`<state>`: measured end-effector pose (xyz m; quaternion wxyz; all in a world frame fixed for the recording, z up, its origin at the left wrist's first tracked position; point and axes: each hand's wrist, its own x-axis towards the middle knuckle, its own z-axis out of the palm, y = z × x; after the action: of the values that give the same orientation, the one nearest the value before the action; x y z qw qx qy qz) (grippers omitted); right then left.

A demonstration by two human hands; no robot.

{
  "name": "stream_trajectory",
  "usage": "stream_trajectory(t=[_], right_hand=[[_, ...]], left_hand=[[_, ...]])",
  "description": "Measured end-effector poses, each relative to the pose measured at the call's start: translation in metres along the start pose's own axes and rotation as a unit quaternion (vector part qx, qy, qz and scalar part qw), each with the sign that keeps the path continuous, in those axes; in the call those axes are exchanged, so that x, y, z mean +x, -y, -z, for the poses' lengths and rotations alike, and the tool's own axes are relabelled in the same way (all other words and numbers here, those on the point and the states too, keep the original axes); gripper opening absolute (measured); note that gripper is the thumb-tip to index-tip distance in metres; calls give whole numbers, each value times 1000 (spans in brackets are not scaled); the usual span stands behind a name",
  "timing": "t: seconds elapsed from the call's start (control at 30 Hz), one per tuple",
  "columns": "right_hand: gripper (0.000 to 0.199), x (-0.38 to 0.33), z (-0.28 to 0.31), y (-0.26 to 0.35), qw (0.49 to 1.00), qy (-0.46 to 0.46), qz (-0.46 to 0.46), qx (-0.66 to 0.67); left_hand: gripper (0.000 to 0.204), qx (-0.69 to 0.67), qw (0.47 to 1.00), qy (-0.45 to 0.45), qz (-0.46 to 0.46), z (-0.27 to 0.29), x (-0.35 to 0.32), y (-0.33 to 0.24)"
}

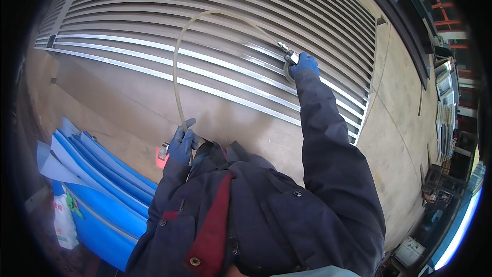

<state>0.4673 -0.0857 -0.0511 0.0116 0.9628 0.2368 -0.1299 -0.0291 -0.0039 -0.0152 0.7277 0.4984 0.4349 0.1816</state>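
My right hand (307,63), in a blue glove, is closed around a pneumatic sander (290,56) with a silver body. Its round disc (289,72) lies against the row of long parallel metal slats (225,79). From the tool's metal fitting a pale air hose (177,56) loops up and over to the left. Close to my body, my left hand (181,144), also gloved, grips the hose low on the loop. The nearest slats look bright and shiny; those farther away are dull grey-brown.
Blue curved sheets (102,169) are stacked at the left, with a white bag (64,220) beside them. A pinkish-red item (161,158) lies near my left hand. Concrete floor (400,128) runs along the right, past which stand framed panels (447,107) and a dark beam (405,20).
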Motion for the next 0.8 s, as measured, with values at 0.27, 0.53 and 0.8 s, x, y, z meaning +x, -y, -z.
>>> stream_trajectory(t=[0.27,0.53,0.8], right_hand=[[70,-2,5,-110,996,-1,-84,0],[59,4,-3,6,1000,1,3,-2],[41,2,-1,160,992,-9,122,10]], left_hand=[[43,-33,996,42,73,-17,-10,-14],[40,-16,999,-9,37,8,-3,-1],[37,-33,994,-100,17,53,-9,21]])
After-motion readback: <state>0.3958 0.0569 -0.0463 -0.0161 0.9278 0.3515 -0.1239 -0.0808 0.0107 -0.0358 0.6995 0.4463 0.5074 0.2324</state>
